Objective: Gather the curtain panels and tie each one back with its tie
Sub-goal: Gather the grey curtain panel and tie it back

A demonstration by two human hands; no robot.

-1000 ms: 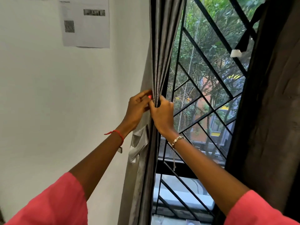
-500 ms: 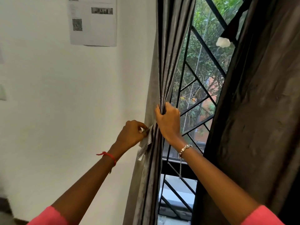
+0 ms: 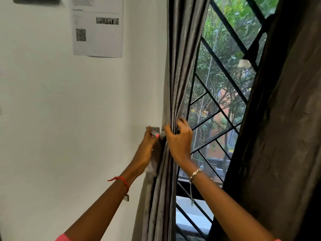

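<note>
Curtain panel point(image 3: 180, 66) is bunched up tight at the left edge of the window point(image 3: 217, 84) right by the white wall point(image 3: 69, 119), right hand point(image 3: 178, 141) has its fingers curled round the folds, left hand point(image 3: 147, 148) pinching the grey tie point(image 3: 155, 130) just beside it, other panel point(image 3: 286, 136) hanging on the right.

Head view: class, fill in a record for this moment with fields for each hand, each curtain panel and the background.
Left hand: holds the tie, on the wall side of the grey panel
Right hand: grips the gathered grey panel
Dark panel: hangs at the right, neither hand on it
Behind: window grille
</note>
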